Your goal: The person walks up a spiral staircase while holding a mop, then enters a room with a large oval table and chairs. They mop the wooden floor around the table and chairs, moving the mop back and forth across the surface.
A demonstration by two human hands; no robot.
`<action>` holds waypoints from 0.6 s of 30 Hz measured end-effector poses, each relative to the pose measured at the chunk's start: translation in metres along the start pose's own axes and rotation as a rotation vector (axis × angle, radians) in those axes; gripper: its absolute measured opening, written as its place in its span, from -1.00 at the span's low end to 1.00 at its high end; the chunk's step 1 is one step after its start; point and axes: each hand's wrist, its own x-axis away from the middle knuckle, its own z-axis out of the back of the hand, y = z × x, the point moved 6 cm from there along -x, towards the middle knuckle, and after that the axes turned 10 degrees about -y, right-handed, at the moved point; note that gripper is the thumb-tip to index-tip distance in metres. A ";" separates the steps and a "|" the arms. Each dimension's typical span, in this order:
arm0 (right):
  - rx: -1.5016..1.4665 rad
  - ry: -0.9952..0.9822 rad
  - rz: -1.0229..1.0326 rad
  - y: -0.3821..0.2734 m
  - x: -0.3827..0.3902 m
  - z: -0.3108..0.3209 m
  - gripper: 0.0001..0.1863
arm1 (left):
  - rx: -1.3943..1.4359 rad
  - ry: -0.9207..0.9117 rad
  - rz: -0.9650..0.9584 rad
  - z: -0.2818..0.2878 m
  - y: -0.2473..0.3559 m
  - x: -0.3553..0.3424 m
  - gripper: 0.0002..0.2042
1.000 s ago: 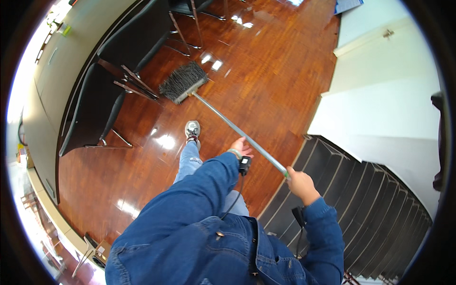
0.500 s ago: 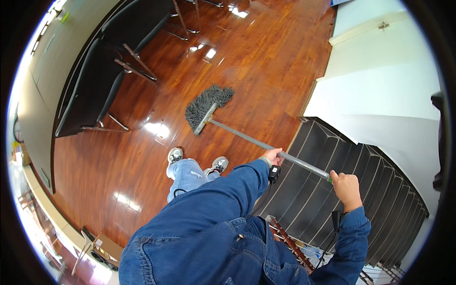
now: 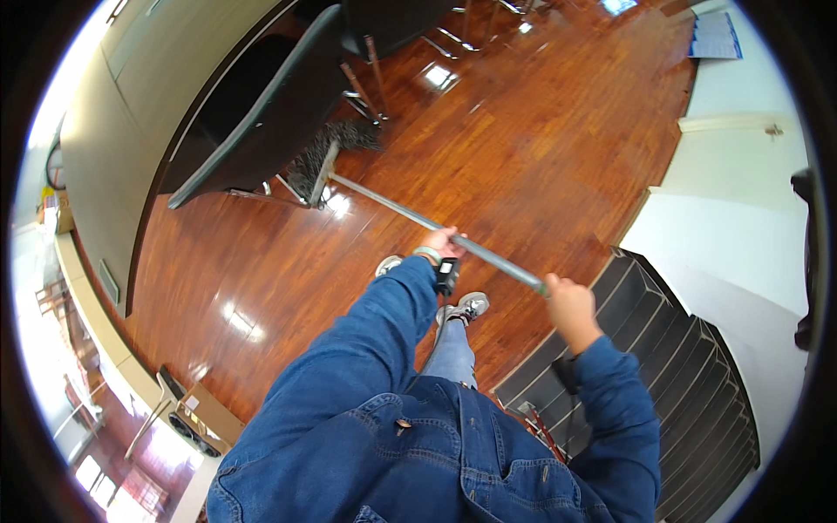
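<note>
Both left hand (image 3: 441, 244) and right hand (image 3: 572, 310) curl fingers (image 3: 558, 285) round the silvery pole (image 3: 392, 207) of a shaggy gray mop (image 3: 325, 163).

The brown floor (image 3: 523, 157) bears black chairs (image 3: 279, 118) and, seemingly, a mop head (image 3: 309, 167).

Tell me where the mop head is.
The mop head is in the head view's upper left, at the far end of the pole, beside a black chair.

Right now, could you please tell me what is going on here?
A person is handling a mop. The right hand grips the end of the metal handle; the left hand touches it nearer the grey fringed mop head. That head is on the wooden floor, partly hidden by a black chair.
</note>
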 end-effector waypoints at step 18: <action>-0.757 -0.041 0.111 -0.261 -0.157 -0.084 -0.69 | -0.498 -0.018 -0.222 0.108 0.173 0.107 -0.73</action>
